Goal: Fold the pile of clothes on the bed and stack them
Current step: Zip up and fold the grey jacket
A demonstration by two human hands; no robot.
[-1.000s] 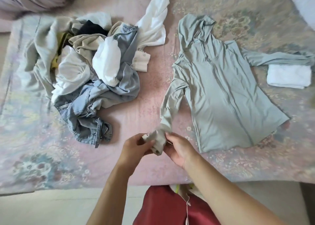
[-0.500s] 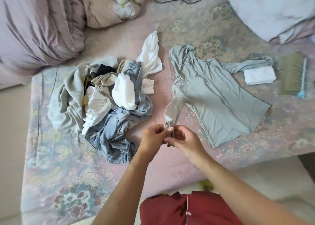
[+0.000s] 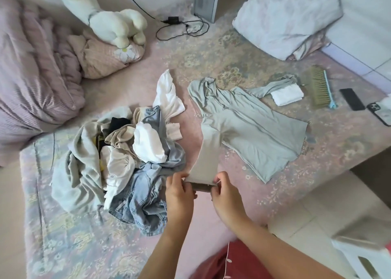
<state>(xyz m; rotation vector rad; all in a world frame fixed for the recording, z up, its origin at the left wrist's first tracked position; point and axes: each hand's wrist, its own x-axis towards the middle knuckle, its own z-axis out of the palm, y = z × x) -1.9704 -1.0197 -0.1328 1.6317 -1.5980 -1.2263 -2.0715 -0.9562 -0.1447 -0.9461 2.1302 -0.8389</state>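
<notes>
A: Take the hoodie (image 3: 249, 128) as the landmark. What lies to its left?

B: The pile (image 3: 118, 160), unfolded: denim, white and grey pieces heaped on the bed (image 3: 63, 236), just beside the hoodie's near sleeve (image 3: 208, 158) but apart from its body.

A: And the hands?

B: Both are at the sleeve's cuff, on the near side of the hoodie. The left hand (image 3: 179, 191) pinches the cuff's left corner, fingers curled on the cloth. The right hand (image 3: 224, 192) pinches the right corner the same way. The cuff is pulled flat between them.

A: Which way does the sleeve run?

B: Its long axis goes from the cuff up and slightly right to the shoulder, so the hoodie's body lies away from the hands and to their right. I'd judge the next move is to carry the cuff that way, across the chest. The right hand sits a little nearer the body.

A: Anything right of the hoodie?

B: Its far sleeve lies over a folded white cloth (image 3: 287, 93), the start of a stack, I'd say. Beyond that, a brush (image 3: 316, 86) and two phones (image 3: 352, 99).
</notes>
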